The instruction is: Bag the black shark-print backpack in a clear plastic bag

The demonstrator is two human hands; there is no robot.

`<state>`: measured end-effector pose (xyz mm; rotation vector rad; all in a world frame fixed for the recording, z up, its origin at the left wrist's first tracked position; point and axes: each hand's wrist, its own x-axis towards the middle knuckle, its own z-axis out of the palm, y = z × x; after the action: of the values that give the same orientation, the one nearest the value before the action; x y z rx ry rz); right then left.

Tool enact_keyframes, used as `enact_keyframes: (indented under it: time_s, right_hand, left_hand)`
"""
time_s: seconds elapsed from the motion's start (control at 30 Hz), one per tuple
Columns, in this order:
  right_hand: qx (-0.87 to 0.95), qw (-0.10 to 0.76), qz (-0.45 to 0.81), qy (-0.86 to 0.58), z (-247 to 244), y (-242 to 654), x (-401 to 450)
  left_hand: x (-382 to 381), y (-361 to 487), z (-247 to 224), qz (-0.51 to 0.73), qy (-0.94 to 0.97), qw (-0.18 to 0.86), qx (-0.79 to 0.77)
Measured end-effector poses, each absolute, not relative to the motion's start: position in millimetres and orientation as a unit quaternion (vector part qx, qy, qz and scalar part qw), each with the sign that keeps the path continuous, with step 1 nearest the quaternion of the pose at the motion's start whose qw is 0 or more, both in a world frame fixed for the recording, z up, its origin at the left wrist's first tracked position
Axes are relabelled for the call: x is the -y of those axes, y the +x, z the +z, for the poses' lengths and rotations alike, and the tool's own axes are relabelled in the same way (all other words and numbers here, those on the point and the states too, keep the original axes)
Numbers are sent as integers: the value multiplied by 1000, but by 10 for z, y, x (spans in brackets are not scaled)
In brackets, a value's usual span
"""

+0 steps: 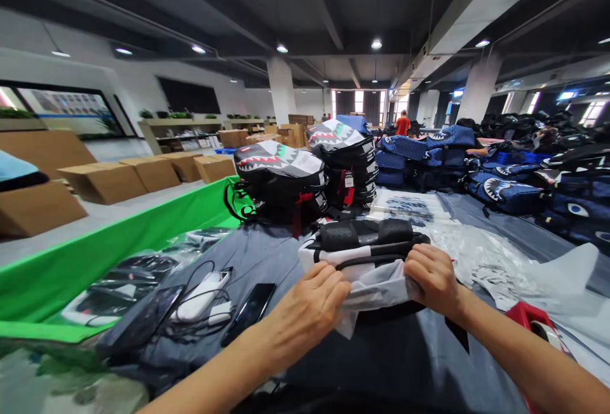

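A black backpack [366, 235] with padded straps lies on the grey table [267, 252] right in front of me. A clear plastic bag [376, 288] is bunched over its near end. My left hand [309, 306] grips the bag's left side with curled fingers. My right hand [431, 277] grips the bag's right side by the backpack's top handle. Both hands press against the backpack.
Two stacks of shark-mouth backpacks [281, 179] [340, 160] stand behind. Blue backpacks [429, 153] pile up at the right. Phones, a white power bank [203, 293] and cables lie at left, beside green cloth [119, 242]. Loose plastic bags [481, 255], a red tape dispenser [531, 322], cardboard boxes [102, 180] and a distant person [403, 123] are visible.
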<state>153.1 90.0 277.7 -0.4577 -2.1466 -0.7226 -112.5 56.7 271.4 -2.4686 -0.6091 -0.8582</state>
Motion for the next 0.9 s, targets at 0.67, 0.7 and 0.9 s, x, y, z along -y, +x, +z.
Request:
enact_keyframes:
  time_s: [0.67,0.7,0.9]
  right_hand:
    - [857,400,-265,-187,2273,1473,-694]
    - [861,393,-265,-182,2245,1470,-677]
    - [856,389,-296,-169,1984,1566,-707]
  left_hand:
    - [-510,-1156,2206,-402,-830,306,234]
    - [-533,-1153,2156,-424,-814,316,241]
    - [-503,-925,1660,-513,-731,306,330]
